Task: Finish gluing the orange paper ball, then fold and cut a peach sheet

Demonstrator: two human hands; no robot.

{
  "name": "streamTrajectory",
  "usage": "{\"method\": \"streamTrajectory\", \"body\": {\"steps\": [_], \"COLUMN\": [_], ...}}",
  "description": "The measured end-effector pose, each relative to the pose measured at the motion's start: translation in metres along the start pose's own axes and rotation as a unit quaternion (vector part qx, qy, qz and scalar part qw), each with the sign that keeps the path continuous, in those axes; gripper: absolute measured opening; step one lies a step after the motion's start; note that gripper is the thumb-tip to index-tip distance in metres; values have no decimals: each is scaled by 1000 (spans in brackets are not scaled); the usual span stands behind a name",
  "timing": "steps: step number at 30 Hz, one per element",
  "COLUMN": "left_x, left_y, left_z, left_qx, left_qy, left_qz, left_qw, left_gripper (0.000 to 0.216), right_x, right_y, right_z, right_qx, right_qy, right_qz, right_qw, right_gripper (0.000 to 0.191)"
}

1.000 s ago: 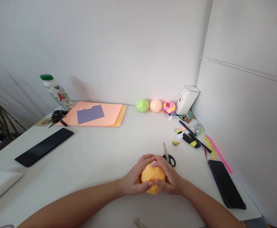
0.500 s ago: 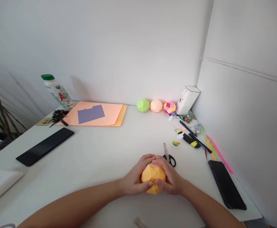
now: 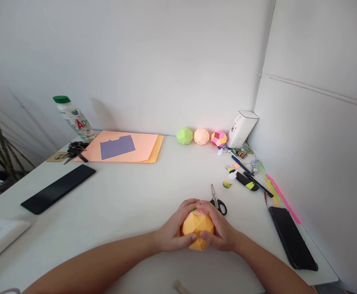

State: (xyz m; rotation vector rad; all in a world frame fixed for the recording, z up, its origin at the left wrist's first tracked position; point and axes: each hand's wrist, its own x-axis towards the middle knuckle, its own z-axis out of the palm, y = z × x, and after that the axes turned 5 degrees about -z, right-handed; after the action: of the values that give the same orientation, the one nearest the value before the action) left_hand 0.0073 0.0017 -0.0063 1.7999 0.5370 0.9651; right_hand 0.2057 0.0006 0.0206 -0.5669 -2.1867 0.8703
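Both my hands cup an orange faceted paper ball (image 3: 197, 227) on the white table (image 3: 129, 204). My left hand (image 3: 172, 230) wraps its left side, fingers curled over the top and thumb pressed on the front. My right hand (image 3: 219, 230) grips the right side the same way. A bit of green and pink shows at the ball's top between my fingertips. Small black-handled scissors (image 3: 217, 201) lie just beyond my right hand.
Green (image 3: 184, 136), peach (image 3: 201, 136) and pink-yellow (image 3: 218, 139) paper balls line the back wall beside a white box (image 3: 241, 128). Pens and a glue bottle (image 3: 229, 179) lie right, a black phone (image 3: 291, 237) near the edge. Orange paper (image 3: 126, 147), keys (image 3: 74, 150), a bottle (image 3: 72, 118), a black bar (image 3: 57, 188) sit left.
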Motion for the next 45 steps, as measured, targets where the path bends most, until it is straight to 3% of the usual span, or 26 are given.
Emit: {"method": "streamTrajectory", "body": {"steps": [15,20,26,29,32,34,39,45], "left_x": [-1,-5,-6,-4,-2,-2,-2,-1], "left_y": [0,-8,-10,-8,-8,-10,-13,-9], "left_z": [1,2,0,-7,-13,-15,-12,-8], "left_qx": [0,-12,-17,-62,-140,-168,-166,-108], "left_qy": [2,3,57,104,126,129,76,60], "left_qz": [-9,-33,-43,-106,-191,-214,-154,-103], "left_qw": [1000,999,997,987,963,954,971,987], "left_gripper": [63,85,83,77,72,72,75,77], "right_x": [-1,-3,-6,-4,-1,1,1,0], "right_y": [1,2,6,9,11,11,10,14], "right_z": [0,2,-8,-22,-33,-33,-25,-25], "right_qx": [3,-23,-74,-210,-372,-406,-420,-405], "right_qy": [-1,5,49,80,-18,-71,-73,-54], "right_qz": [-1,3,30,160,287,313,321,295], "right_qw": [1000,1000,996,961,883,856,846,864], "right_gripper": [51,54,56,36,22,17,16,19]}}
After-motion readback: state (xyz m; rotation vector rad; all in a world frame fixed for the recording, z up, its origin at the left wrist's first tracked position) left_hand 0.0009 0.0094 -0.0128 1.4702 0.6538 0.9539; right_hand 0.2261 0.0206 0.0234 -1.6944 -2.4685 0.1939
